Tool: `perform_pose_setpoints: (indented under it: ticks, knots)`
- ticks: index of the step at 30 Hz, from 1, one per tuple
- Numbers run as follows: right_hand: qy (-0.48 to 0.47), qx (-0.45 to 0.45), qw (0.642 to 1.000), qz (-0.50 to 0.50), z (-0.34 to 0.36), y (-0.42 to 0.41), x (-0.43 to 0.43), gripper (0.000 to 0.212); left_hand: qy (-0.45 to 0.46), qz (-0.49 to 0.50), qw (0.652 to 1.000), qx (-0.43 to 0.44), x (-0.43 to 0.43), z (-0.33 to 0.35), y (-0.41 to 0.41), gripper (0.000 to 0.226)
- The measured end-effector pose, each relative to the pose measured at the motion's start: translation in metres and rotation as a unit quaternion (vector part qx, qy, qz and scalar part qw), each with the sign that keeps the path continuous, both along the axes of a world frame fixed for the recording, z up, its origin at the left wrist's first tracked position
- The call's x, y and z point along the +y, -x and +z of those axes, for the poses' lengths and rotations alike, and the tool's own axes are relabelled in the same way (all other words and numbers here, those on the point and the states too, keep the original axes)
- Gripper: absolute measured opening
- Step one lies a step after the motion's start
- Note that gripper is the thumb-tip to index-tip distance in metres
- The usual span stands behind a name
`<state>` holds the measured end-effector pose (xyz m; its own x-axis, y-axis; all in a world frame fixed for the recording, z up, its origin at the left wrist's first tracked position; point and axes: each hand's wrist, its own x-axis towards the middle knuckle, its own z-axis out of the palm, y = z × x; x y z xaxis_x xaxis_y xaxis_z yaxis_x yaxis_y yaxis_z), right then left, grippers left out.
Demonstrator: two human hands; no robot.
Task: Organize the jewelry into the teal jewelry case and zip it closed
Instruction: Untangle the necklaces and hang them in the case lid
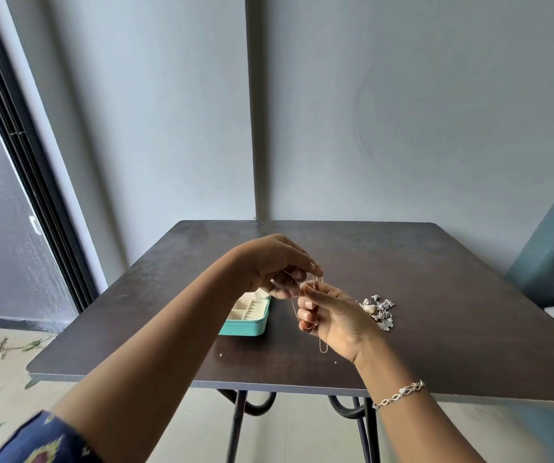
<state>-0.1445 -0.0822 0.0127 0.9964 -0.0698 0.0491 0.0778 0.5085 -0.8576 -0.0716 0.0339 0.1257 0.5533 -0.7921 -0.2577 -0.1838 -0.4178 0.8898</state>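
Observation:
A teal jewelry case (pixel 247 325) lies open on the dark table (pixel 436 295), its cream compartments showing; my left forearm hides its left part. Above the table, just right of the case, my left hand (pixel 279 265) and my right hand (pixel 332 312) both pinch a thin gold chain necklace (pixel 322 347). The chain runs between the fingertips and a loop of it dangles below my right palm. A small heap of silver jewelry (pixel 380 310) rests on the table right of my right hand.
The table stands in a wall corner, with a teal chair (pixel 549 259) at its right side. A sliding door frame (pixel 31 168) is on the left. My right wrist wears a silver bracelet (pixel 399 394). Green scraps (pixel 18 347) lie on the floor.

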Motion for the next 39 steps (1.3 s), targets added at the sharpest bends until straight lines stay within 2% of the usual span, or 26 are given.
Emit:
perform_pose_setpoints:
  ticks: [3, 6, 11, 14, 18, 19, 22, 23, 24, 26, 28, 30, 33, 37, 39]
  knots:
    - [-0.029, 0.025, 0.999, -0.020, -0.004, 0.004, 0.001, 0.040, -0.019, 0.023, 0.999, -0.043, -0.001, 0.003, -0.001, 0.010]
    - [-0.044, 0.070, 0.995, -0.056, -0.008, 0.006, 0.003, 0.022, -0.032, 0.049, 0.994, -0.087, -0.002, 0.004, -0.002, 0.012]
    - [-0.067, 0.093, 0.989, -0.098, -0.012, 0.011, 0.008, 0.004, 0.014, 0.094, 0.993, -0.076, -0.003, 0.006, -0.007, 0.016]
    - [-0.080, 0.093, 0.987, -0.101, -0.014, 0.011, 0.010, 0.006, 0.044, 0.104, 0.989, -0.091, -0.003, 0.005, -0.007, 0.016]
    - [-0.122, 0.089, 0.984, -0.095, -0.017, 0.010, 0.012, 0.005, 0.060, 0.117, 0.977, -0.166, -0.006, 0.002, -0.007, 0.021]
    - [-0.129, 0.086, 0.984, -0.089, -0.019, 0.010, 0.013, 0.011, 0.064, 0.118, 0.973, -0.186, -0.007, 0.001, -0.007, 0.021]
    - [-0.133, 0.061, 0.988, -0.059, -0.023, 0.009, 0.012, 0.047, 0.062, 0.109, 0.960, -0.250, -0.008, 0.000, -0.006, 0.015]
    - [-0.129, 0.053, 0.989, -0.053, -0.024, 0.009, 0.011, 0.052, 0.057, 0.102, 0.954, -0.277, -0.009, 0.000, -0.005, 0.013]
    - [-0.120, 0.052, 0.990, -0.052, -0.024, 0.009, 0.009, 0.050, 0.051, 0.094, 0.946, -0.305, -0.008, 0.000, -0.005, 0.012]
    - [-0.087, 0.054, 0.992, -0.073, -0.020, 0.010, 0.005, 0.031, 0.045, 0.083, 0.932, -0.350, -0.008, 0.001, -0.004, 0.015]
    - [-0.010, 0.051, 0.990, -0.130, -0.012, 0.009, -0.001, 0.015, 0.042, 0.073, 0.923, -0.375, -0.006, 0.001, -0.005, 0.017]
    - [0.076, 0.030, 0.980, -0.180, 0.002, 0.007, -0.005, 0.016, 0.035, 0.052, 0.916, -0.396, -0.004, 0.002, -0.004, 0.015]
    - [0.146, -0.016, 0.969, -0.199, 0.031, 0.002, -0.006, 0.013, 0.033, 0.022, 0.902, -0.429, -0.001, 0.002, -0.003, 0.017]
    - [0.194, -0.029, 0.964, -0.179, 0.057, -0.008, -0.006, 0.008, 0.041, -0.008, 0.885, -0.463, 0.001, -0.001, -0.001, 0.033]
    - [0.207, -0.024, 0.967, -0.143, 0.064, -0.010, -0.006, 0.008, 0.056, -0.008, 0.888, -0.457, 0.002, -0.002, -0.003, 0.036]
